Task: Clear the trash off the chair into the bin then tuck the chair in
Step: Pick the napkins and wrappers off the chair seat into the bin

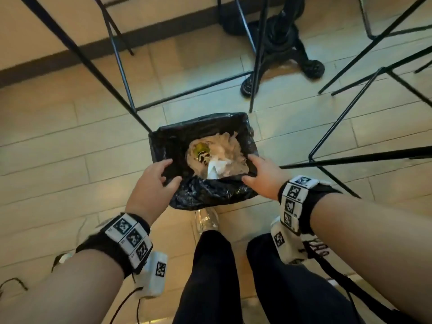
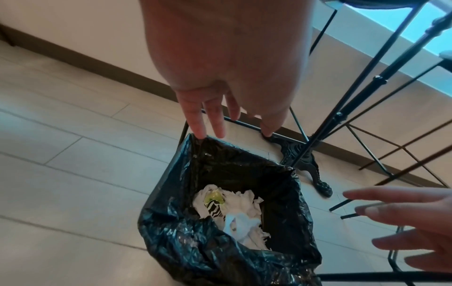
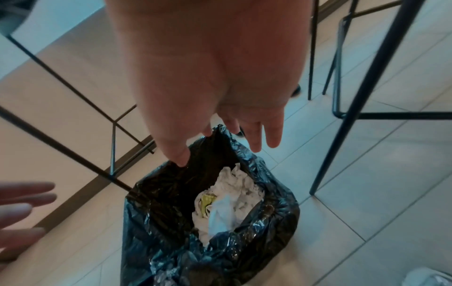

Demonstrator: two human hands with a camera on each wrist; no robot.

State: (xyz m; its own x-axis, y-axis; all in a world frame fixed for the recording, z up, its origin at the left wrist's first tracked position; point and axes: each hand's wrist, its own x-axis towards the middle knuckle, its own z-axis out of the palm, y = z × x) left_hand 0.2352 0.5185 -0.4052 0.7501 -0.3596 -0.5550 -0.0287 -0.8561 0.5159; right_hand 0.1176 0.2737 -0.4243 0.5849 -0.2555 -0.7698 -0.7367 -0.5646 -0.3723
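A bin with a crumpled black liner (image 1: 210, 195) stands on the floor right in front of my feet. Inside lie white crumpled tissues and a yellow-green wrapper with black-and-white stripes (image 1: 217, 157). My left hand (image 1: 171, 171) hovers over the bin's near left corner with fingers spread, holding nothing. My right hand (image 1: 249, 168) hovers over the near right corner, equally spread and bare. The left wrist view shows straight fingers (image 2: 212, 123) above the liner (image 2: 186, 241). The right wrist view shows the same above the trash (image 3: 227, 203). No chair seat is in view.
Thin black legs of a tall chair (image 1: 350, 157) stand just right of the bin, and another frame (image 1: 117, 66) rises to the left behind it. A black cast table base (image 1: 280, 43) sits beyond. Pale floor tiles lie to the left. My legs and shoe (image 1: 207, 220) are below.
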